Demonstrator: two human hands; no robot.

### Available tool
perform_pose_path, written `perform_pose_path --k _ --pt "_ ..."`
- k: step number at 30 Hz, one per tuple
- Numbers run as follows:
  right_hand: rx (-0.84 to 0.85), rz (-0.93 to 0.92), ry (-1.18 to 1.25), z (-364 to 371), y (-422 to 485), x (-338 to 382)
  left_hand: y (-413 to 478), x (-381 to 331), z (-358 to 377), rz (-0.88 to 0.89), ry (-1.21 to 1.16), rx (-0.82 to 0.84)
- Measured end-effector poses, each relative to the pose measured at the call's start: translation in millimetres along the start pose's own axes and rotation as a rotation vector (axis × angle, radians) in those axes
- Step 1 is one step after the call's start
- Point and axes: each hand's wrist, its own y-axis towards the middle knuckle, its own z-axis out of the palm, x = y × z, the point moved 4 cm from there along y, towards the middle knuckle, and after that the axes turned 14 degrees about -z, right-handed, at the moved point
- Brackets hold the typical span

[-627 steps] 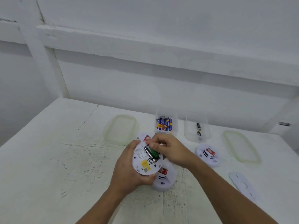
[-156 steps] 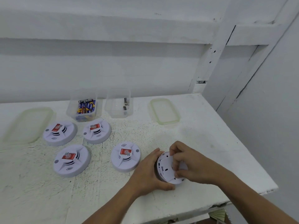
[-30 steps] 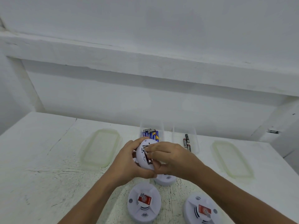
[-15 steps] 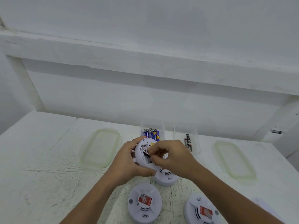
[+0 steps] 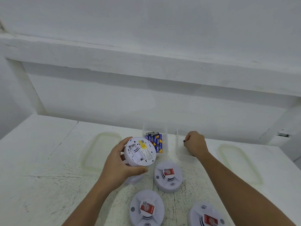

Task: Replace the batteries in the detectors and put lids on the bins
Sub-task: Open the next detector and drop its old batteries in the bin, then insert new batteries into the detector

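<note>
While the left hand (image 5: 118, 165) curls thumb and fingers round a round white plastic detector (image 5: 140, 151), held back-up at frame centre, I see the right hand (image 5: 195, 144) stretched over the clear right bin (image 5: 178, 144), fingertips pinching a small dark battery (image 5: 184, 141). Three smooth domed detectors (image 5: 168, 176) lie lower centre on the rough white table (image 5: 40, 168); translucent rounded lids (image 5: 101, 150) flank both bins (image 5: 164, 136).

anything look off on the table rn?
Nothing spilled or broken. Left hand holds one detector back-up; right hand pinches a small dark battery at the right bin. Left lid and right lid lie flat on the table, not fitted. Table paint is scuffed.
</note>
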Motion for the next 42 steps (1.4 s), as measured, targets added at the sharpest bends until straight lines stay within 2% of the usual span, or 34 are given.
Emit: perform_pose_path --k 3,8,12,14,16,21,23,30,35,37,39,40,42 --pt "0.072 0.003 -0.120 11.4 8.5 -3.6 3.5 4.6 -3.1 -0.003 0.009 -0.022" --pt "0.140 0.001 -0.145 18.6 12.9 -3.2 7.8 11.3 -8.2 -0.002 0.011 -0.048" --pt "0.002 -0.071 -0.102 6.1 18.3 7.3 9.2 13.0 -12.1 -0.001 -0.001 -0.066" --pt "-0.097 -0.190 -0.090 -1.7 21.3 24.8 9.7 13.2 -13.7 -0.002 -0.013 -0.070" --pt "-0.118 -0.318 -0.101 -2.3 23.6 48.2 10.0 13.3 -15.4 -0.004 -0.025 -0.079" --pt "0.151 -0.462 -0.359 36.9 31.8 95.7 8.9 11.6 -16.4 0.003 -0.040 -0.094" --pt "0.209 -0.487 -0.464 51.9 34.2 106.6 7.9 10.4 -16.0 0.004 -0.049 -0.094" --pt "0.275 -0.396 -0.632 71.7 36.4 116.3 4.7 12.3 -15.0 0.008 -0.049 -0.097" --pt "0.246 -0.455 -0.695 69.3 34.1 119.7 4.1 14.2 -14.8 0.009 -0.059 -0.100" --pt "0.239 -0.499 -0.673 71.8 36.1 115.1 4.3 15.3 -14.7 0.006 -0.054 -0.095" --pt "0.219 -0.519 -0.533 68.2 38.4 112.4 4.3 15.4 -15.3 0.001 -0.054 -0.090" --pt "0.220 -0.485 -0.372 62.4 38.9 111.9 4.6 15.5 -15.7 -0.002 -0.053 -0.091" --pt "0.228 -0.306 0.136 46.7 33.9 112.8 4.3 15.4 -16.2 -0.005 -0.051 -0.095"
